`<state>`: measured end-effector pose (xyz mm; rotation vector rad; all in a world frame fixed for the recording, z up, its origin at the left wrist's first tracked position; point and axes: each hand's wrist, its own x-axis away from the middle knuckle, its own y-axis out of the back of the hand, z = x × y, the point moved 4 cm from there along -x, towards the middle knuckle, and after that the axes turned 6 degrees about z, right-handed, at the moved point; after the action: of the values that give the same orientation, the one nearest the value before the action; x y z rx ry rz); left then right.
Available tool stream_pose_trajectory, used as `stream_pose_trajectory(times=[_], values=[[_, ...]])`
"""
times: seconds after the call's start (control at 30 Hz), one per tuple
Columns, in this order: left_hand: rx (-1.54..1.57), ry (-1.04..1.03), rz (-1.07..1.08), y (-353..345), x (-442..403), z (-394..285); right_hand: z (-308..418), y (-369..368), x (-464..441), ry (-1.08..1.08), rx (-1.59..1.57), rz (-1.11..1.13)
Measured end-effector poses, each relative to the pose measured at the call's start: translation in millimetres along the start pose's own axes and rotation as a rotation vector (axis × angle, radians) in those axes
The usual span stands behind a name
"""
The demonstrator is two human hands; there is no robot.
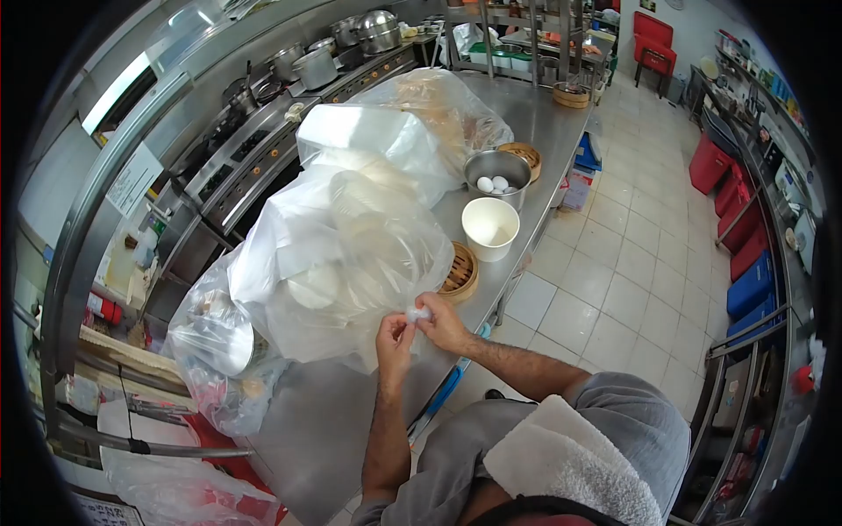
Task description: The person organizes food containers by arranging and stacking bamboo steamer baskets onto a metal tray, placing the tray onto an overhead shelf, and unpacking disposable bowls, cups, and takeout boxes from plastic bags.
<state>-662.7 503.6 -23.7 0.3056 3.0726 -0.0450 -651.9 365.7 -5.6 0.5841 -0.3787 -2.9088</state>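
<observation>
A large clear plastic bag [386, 237] with pale contents lies on the steel table, its gathered end drawn toward me. My left hand [395, 340] pinches the bunched plastic from the left. On the other side, my right hand [444, 324] has its fingers closed round the same twisted end, close against the left. What fills the bag cannot be made out through the folds. Just beyond my right hand is a round bamboo steamer [460, 272], partly covered by the bag.
A white tub [491, 226] and a metal pot [497, 163] with several eggs [500, 183] stand along the table's right edge. More plastic bags [215, 342] lie left and behind. A stove [254, 140] with pots runs along the left; tiled floor [605, 272] lies right.
</observation>
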Motion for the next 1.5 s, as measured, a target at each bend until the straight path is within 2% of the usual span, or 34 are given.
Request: stream_pose_trajectory(times=[0.03,0.07,0.1,0.17,0.2,0.23,0.3,0.37,0.43,0.47,0.57,0.67,0.73,0.87,0.93,0.97,1.03,1.07,1.13,1.17,1.23,1.27,1.33,1.47,1.5], values=[[-0.31,-0.175,0.042,-2.2,-1.4,-4.3,3.2,0.9,2.1,0.089,0.114,-0.128],[-0.622,-0.344,0.085,-6.5,0.4,-7.0,-3.1,-2.4,0.7,0.089,0.109,-0.113],[-0.621,-0.33,0.069,-9.1,3.1,-1.2,-11.0,-1.6,-0.7,0.106,0.208,-0.177],[-0.309,-0.291,-0.033,-14.6,5.9,-4.7,-4.8,4.1,-5.3,0.118,0.296,-0.223],[-0.052,-0.179,-0.023,-8.0,0.3,13.0,-2.2,6.4,-9.3,-0.036,0.06,-0.088],[-0.032,-0.173,-0.019,-8.8,1.2,-1.1,2.3,6.6,-10.3,-0.201,-0.176,0.049],[-0.047,-0.112,0.012,-2.9,-2.9,-8.2,6.2,11.9,-9.0,-0.204,-0.446,0.091],[-0.068,-0.086,0.036,2.0,-0.8,-10.0,4.5,16.8,-3.4,-0.203,-0.515,0.182],[-0.062,-0.087,0.008,1.9,13.0,-31.1,10.8,25.2,5.4,-0.323,-0.87,0.292],[-0.015,-0.078,0.064,-1.4,15.2,-35.5,8.7,28.4,7.6,-0.34,-0.877,0.305],[0.045,-0.05,0.127,-8.0,19.1,-29.5,6.3,36.7,11.3,-0.347,-0.736,0.277],[-0.096,-0.039,0.059,-9.6,11.2,-18.8,14.1,34.5,9.8,-0.284,-0.572,0.29],[-0.317,-0.067,0.059,-13.2,7.1,-20.5,19.7,34.9,8.1,-0.23,-0.404,0.286],[-0.371,-0.049,-0.067,-26.7,6.4,-21.6,36.1,32.6,12.7,-0.229,-0.222,0.193],[-0.58,-0.159,-0.168,-32.5,4.2,-23.4,49.2,37.7,13.8,-0.047,0.029,0.127],[-0.579,-0.159,-0.174,-37.7,4.5,-23.0,51.1,39.6,13.2,-0.044,0.029,0.132],[-0.771,-0.273,-0.27,-46.2,10.8,-28.8,58.1,43.6,13.5,0.093,0.113,0.144],[-0.771,-0.273,-0.271,-45.7,10.2,-28.3,50.2,45.3,12.3,0.094,0.113,0.145],[-0.591,-0.145,-0.175,-42.3,8.0,-20.7,8.3,39.8,13.7,-0.296,-0.457,0.194],[-0.591,-0.145,-0.175,-39.2,7.8,-23.8,1.1,36.6,15.6,-0.296,-0.457,0.194],[-0.194,-0.225,0.055,-36.4,8.1,-30.5,-4.9,36.3,17.3,-0.243,-0.364,0.08],[-0.196,-0.222,0.051,-30.4,8.8,-33.4,-4.7,36.6,18.3,-0.245,-0.368,0.084],[0.117,0.08,0.126,-23.7,5.9,-28.4,9.7,40.5,14.9,-0.049,-0.116,0.178],[-0.045,-0.027,0.136,-27.5,3.8,-42.9,26.3,47.6,5.9,0.026,0.065,0.266],[-0.124,-0.042,0.138,-29.1,5.7,-42.7,15.4,47.5,7.3,-0.112,-0.099,0.243]])
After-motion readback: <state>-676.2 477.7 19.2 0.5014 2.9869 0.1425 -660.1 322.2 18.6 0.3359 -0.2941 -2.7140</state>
